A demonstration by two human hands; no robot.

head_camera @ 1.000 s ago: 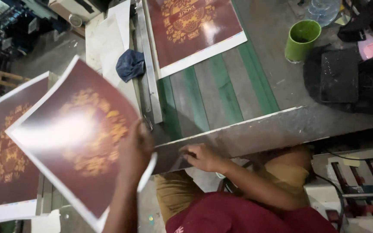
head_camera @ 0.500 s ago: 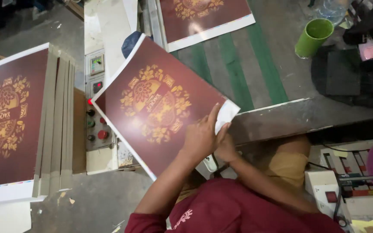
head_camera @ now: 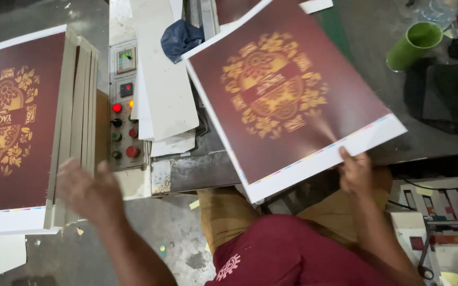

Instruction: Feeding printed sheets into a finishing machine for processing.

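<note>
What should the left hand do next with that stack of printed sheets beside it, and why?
Probably close the left hand on the top sheet of the maroon printed stack. It hangs open and blurred just beside the stack's near corner, touching nothing, while the right hand pinches the white border of the maroon sheet lying over the machine bed.

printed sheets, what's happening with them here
A person's right hand grips the white bottom edge of a maroon printed sheet with a gold ornament, holding it over the machine bed. The left hand, blurred and open, is beside a stack of like sheets at the left. A button panel sits between the two.
</note>
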